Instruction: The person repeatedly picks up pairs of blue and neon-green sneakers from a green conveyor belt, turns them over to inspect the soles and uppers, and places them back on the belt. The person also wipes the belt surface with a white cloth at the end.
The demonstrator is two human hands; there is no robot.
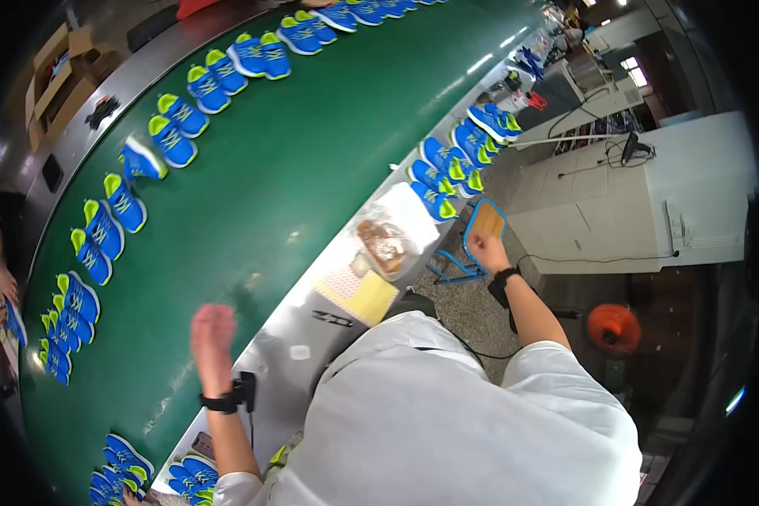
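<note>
My left hand [213,333], smeared by motion, is over the near side of the green conveyor belt [295,177]. Nothing shows in it, and its fingers are too blurred to read. My right hand [487,251] has its fingers curled in, with no object visible in them, in front of the stool [487,221] with a blue frame and wooden seat. Blue sneakers [103,232] with lime-green linings stand in a line along the belt's far side. More blue sneakers [434,179] are grouped on the metal ledge ahead of my right hand.
On the metal ledge [291,325] are a clear bag of brown items [384,243] and yellow sheets [358,291]. Another person's hand [7,285] holds a shoe at far left. An orange fan [613,329] stands at right, near white cabinets [599,211].
</note>
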